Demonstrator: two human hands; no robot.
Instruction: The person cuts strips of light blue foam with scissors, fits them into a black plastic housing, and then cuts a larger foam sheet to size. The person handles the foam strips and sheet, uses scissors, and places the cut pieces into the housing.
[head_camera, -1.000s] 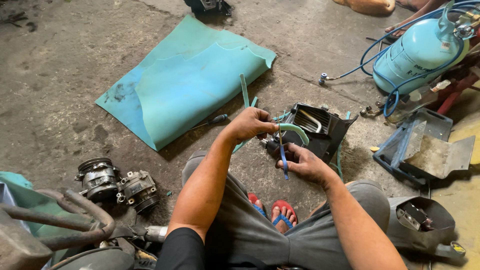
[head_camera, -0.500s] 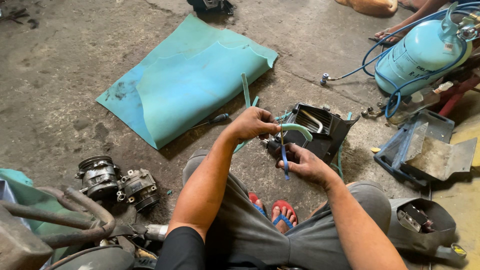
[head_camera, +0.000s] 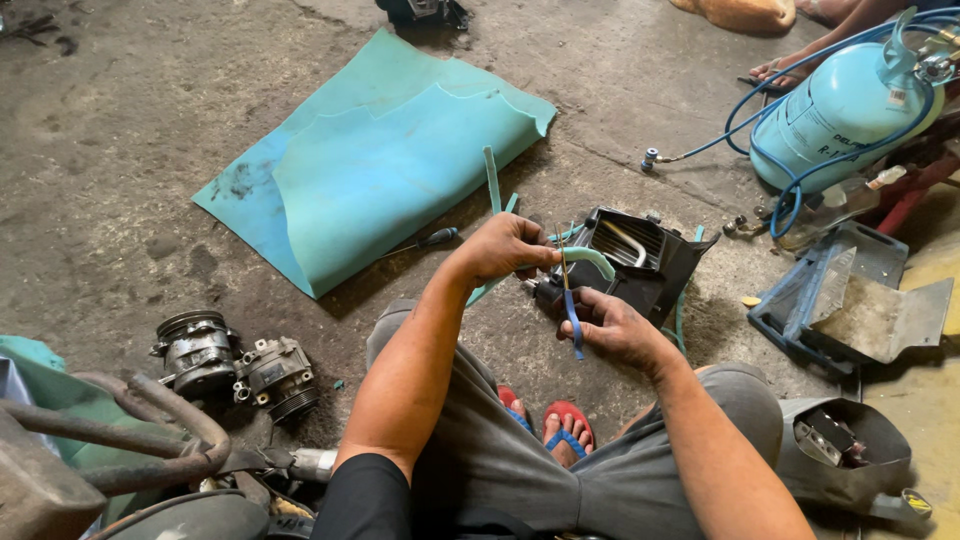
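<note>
My left hand (head_camera: 505, 250) grips a narrow teal strip (head_camera: 590, 257) that curves over a black box-shaped part with fins (head_camera: 640, 262) on the floor. My right hand (head_camera: 615, 325) holds a small blue-handled blade (head_camera: 571, 325) upright, its tip up against the strip. Both hands are over my knees, just in front of the black part. More teal strips (head_camera: 492, 180) stick up behind my left hand.
A large teal sheet (head_camera: 375, 155) lies folded on the concrete ahead. A light blue gas cylinder with blue hoses (head_camera: 840, 105) lies at the right, an open blue case (head_camera: 850, 305) below it. Two compressors (head_camera: 235, 365) sit at the left. Another person's feet (head_camera: 790, 65) are at top right.
My left hand has shifted slightly right along the teal strip. The right hand and the blade have barely moved.
</note>
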